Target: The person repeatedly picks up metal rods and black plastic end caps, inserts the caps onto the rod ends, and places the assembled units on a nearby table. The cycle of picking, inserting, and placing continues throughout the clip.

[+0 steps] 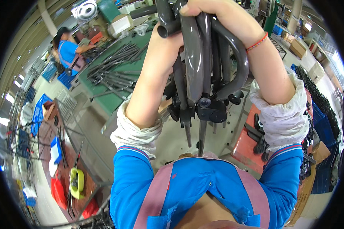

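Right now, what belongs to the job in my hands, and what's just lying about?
Apparently belonging:
Dark tubular frame, gripped by the right hand; left hand against it, fingers hidden
Black fittings near its lower end
Perhaps the similar dark tubes heaped at left

Apparently lying about:
Yellow-green object on the brown bench
Red plastic beside it

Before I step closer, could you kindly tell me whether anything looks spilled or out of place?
Small dark bits lie scattered on the floor beside the red tabletop; they look out of place, perhaps dropped, but are too small to identify. The dark tubes show no plain damage.
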Available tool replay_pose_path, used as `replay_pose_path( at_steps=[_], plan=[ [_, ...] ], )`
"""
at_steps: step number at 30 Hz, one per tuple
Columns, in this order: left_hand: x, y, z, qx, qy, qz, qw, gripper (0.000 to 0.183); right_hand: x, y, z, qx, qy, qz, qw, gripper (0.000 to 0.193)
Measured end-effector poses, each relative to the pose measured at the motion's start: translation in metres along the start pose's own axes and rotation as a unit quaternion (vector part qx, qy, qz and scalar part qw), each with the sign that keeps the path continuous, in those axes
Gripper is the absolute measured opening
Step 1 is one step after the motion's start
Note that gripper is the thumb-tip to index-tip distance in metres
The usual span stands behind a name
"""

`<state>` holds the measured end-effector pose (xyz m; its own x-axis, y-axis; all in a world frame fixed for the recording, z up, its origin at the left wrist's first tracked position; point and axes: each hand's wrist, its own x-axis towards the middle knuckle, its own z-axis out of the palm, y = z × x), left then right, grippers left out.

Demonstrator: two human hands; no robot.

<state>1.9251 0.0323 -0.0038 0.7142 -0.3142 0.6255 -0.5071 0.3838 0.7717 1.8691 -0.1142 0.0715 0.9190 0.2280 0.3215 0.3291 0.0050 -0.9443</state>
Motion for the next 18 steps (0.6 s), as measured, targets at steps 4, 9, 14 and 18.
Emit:
replay_pose_path(
  at_steps=[4,9,14,18],
  plan=[
    [0.103,-0.082,-0.031,-0.042,-0.034,0.033,0.998,0.021,0.095,0.028,-0.046,-0.054,0.019,-0.063,0.996,0.017],
    [0.207,-0.149,-0.06,-0.097,-0.036,0.03,0.994,0.022,0.196,0.038,-0.084,-0.1,0.085,0.018,0.991,0.02],
    [0.306,-0.221,-0.101,-0.151,-0.034,0.024,0.988,0.023,0.305,0.069,-0.116,-0.172,0.109,0.041,0.978,0.022],
    [0.384,-0.277,-0.145,-0.2,-0.037,0.025,0.979,0.024,0.412,0.108,-0.15,-0.036,0.015,0.093,0.995,0.016]
  ],
)
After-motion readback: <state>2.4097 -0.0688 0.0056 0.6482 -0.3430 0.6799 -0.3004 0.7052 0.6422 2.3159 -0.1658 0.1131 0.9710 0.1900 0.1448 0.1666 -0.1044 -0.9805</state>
